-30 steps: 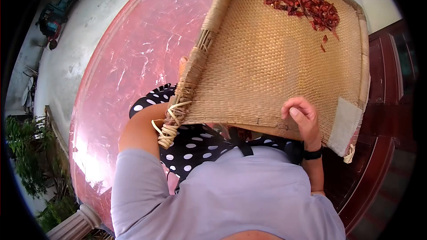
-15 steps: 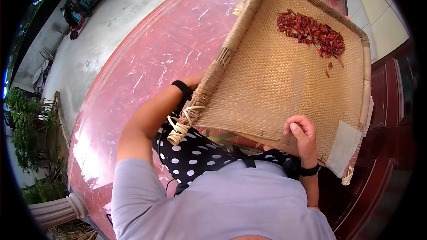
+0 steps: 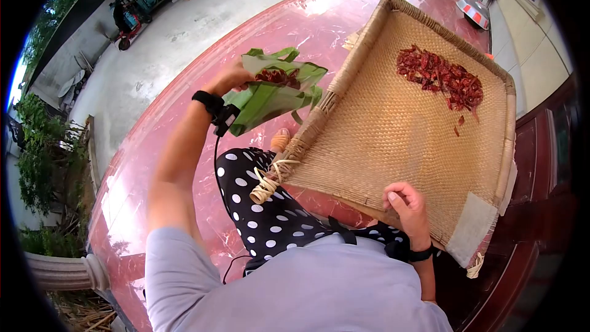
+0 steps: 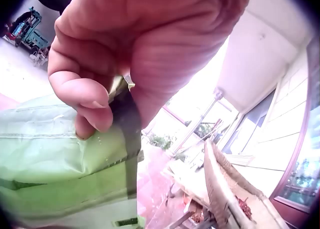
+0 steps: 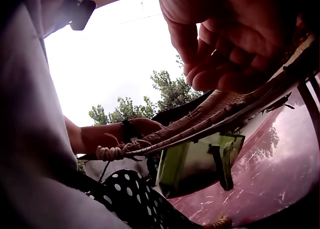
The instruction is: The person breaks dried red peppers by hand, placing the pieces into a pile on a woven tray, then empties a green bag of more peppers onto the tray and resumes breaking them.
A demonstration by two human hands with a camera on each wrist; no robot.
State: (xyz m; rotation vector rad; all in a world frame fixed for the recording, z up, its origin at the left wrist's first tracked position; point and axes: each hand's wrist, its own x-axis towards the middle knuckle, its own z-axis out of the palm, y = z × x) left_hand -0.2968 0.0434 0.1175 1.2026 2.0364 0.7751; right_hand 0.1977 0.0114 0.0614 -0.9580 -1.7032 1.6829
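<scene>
My left hand (image 3: 231, 79) grips the rim of a green and whitish bag (image 3: 258, 107), left of the woven tray. Dark red dried chilies (image 3: 279, 78) show in the bag's mouth. The left wrist view has the fingers (image 4: 80, 96) curled over the bag's edge. On the large woven bamboo tray (image 3: 362, 141), a heap of dried red chilies (image 3: 439, 77) lies toward the far right, with a few loose pieces nearer me. Over the tray's near edge hovers my right hand (image 3: 409, 209), its fingers loosely bent and nothing visible between them.
A grey patch (image 3: 470, 227) covers the tray's near right corner. Polished pink floor (image 3: 184, 129) spreads to the left. Dark red doors (image 3: 541, 166) stand close on the right. At the back right is a red and white basin-like object (image 3: 473, 13). A pillar (image 3: 67, 272) stands lower left.
My left hand, earlier hidden beside the tray, has come out leftward and up, bringing the green bag into view. The tray sits lower in the head view. My right hand stays near its edge.
</scene>
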